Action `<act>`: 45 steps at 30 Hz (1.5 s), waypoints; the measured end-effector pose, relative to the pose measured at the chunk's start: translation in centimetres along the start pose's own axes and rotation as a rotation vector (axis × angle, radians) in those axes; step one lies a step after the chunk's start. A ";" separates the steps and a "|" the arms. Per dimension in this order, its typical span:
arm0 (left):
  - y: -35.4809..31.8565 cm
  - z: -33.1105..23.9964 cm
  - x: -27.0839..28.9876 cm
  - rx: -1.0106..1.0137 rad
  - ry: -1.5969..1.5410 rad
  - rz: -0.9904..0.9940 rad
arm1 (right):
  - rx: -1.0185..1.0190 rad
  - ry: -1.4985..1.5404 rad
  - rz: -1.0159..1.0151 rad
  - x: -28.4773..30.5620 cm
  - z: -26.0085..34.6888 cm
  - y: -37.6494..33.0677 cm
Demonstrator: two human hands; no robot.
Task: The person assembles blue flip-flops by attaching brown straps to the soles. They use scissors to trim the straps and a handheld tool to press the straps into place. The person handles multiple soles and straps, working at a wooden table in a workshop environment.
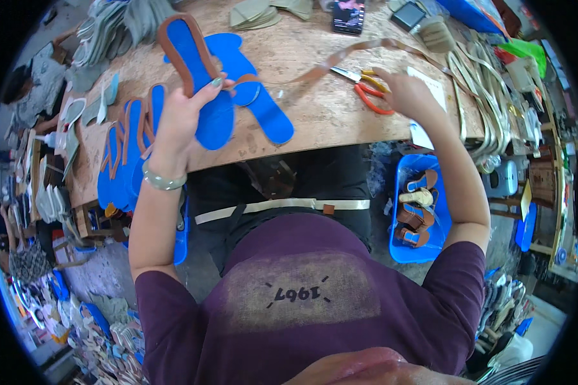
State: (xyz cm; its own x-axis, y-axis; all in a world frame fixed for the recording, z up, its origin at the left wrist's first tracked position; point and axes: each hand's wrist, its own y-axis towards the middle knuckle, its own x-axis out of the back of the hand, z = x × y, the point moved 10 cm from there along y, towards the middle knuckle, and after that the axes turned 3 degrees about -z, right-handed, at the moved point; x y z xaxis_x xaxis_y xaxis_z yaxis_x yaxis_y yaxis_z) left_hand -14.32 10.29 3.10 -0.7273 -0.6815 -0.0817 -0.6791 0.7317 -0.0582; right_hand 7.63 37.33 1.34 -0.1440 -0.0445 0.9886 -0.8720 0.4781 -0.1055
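Note:
My left hand [189,112] grips a blue insole [216,122] whose upper part is edged with brown strip. A loose length of the brown edging strip [315,72] runs from that hand in an arc across the table to the right. At the right, the fingers of my right hand [408,95] close on the handles of a pair of scissors [370,96], one loop red-orange and the other yellow. The blades point left, near the strip. More blue insoles [273,115] without edging lie just beyond and beside my left hand.
Edged blue insoles [131,147] lean at the table's left edge. Grey pieces [253,13] and a phone [349,16] lie at the back. Pale strips [488,106] hang over the right side. A blue bin [401,247] holding brown sandal parts stands below, right. A person [35,86] is at far left.

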 end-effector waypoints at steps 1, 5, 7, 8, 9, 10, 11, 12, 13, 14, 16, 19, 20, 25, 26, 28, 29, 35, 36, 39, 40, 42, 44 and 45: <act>0.4 1.2 0.0 0.087 -0.138 0.016 | 0.026 -0.043 0.000 -0.5 1.1 -0.1; 1.0 4.0 -1.7 0.296 -0.519 0.084 | 0.186 0.032 -0.255 -2.8 0.3 -0.2; 0.4 4.3 -1.7 0.290 -0.555 0.069 | 0.230 0.046 -0.321 -1.7 1.7 -1.0; 0.0 4.2 -1.4 0.270 -0.541 0.028 | 0.234 0.066 -0.335 -0.6 2.3 -2.0; -0.3 4.1 -1.1 0.252 -0.528 -0.005 | 0.231 0.082 -0.347 0.5 2.7 -3.1; -0.6 4.0 -1.1 0.227 -0.523 -0.001 | 0.157 0.262 -0.290 0.8 2.5 -4.0; -0.8 3.3 -0.7 0.138 -0.457 -0.032 | 0.083 0.447 -0.231 0.8 2.6 -4.9; -1.2 2.7 -0.5 0.051 -0.389 -0.061 | 0.008 0.629 -0.168 0.2 2.9 -5.7; -1.5 1.9 -0.5 -0.038 -0.327 -0.077 | -0.044 0.905 -0.139 -0.5 3.4 -6.5; -1.8 1.0 -0.6 -0.126 -0.248 -0.088 | -0.104 1.176 -0.106 -1.7 4.1 -7.4; -2.4 0.1 -0.7 -0.248 -0.166 -0.105 | -0.121 1.685 0.001 -2.8 7.3 -8.9; -3.4 -1.7 -1.4 -0.429 0.014 -0.121 | -0.040 1.989 0.201 -3.1 14.4 -10.0; -3.9 -2.3 -1.4 -0.485 0.084 -0.138 | 0.010 1.978 0.265 -3.2 16.3 -10.1; -5.9 -2.8 -1.6 -0.802 0.333 -0.202 | 0.169 1.514 0.264 -3.2 18.6 -9.2; -6.5 -3.1 -1.8 -0.866 0.376 -0.230 | 0.234 1.388 0.163 -2.0 18.9 -9.0; -8.2 -4.4 -3.4 -1.056 0.696 -0.230 | 0.233 1.419 0.153 -1.2 19.6 -8.6; -8.5 -4.4 -3.5 -1.044 0.705 -0.234 | 0.231 1.435 0.148 -0.9 20.0 -8.5; -9.4 -4.3 -4.0 -1.028 0.717 -0.245 | 0.214 1.463 0.116 -0.2 20.5 -7.8; -9.3 -4.2 -3.7 -1.011 0.656 -0.232 | 0.211 1.474 0.123 -0.2 20.5 -7.8; -8.5 -3.4 -2.8 -1.008 0.632 -0.235 | 0.161 1.536 0.132 -1.2 20.3 -8.0; -8.1 -3.0 -2.4 -0.928 0.582 -0.246 | 0.119 1.555 0.161 -1.4 20.2 -8.1; -8.0 -3.0 -2.7 -0.926 0.551 -0.217 | 0.036 1.591 0.219 -1.5 19.9 -8.4; -7.7 -2.8 -2.4 -0.848 0.440 -0.192 | -0.069 1.608 0.210 -2.1 18.9 -8.4; -7.3 -2.4 -2.1 -0.768 0.346 -0.180 | -0.121 1.616 0.205 -2.5 18.3 -8.4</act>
State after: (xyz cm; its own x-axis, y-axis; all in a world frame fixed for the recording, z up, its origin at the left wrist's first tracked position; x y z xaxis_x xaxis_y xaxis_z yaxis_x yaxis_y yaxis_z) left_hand -8.08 6.30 6.04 -0.5068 -0.8432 0.1795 -0.5753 0.4859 0.6580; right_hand 6.78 17.33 -2.18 0.4336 0.8999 0.0461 -0.8501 0.4255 -0.3103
